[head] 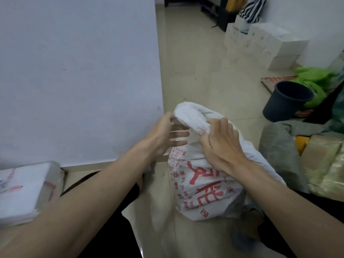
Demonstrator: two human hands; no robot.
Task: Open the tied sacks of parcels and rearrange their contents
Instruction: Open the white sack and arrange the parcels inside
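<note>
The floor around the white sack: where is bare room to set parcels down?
Bare tiles lie beyond the white sack, between the white wall and the dark bucket. The right side is crowded: grey bag, wrapped parcels, green bag. At the near left lies a white parcel.

White sack (pixel 206 185) with red printed characters; dark blue-grey bucket (pixel 286 101); bright green bag (pixel 314 79); black-and-white striped bag (pixel 253 10); white boxes (pixel 268 40); beige floor tiles (pixel 201 71); pale grey-white wall (pixel 74 71).
</note>
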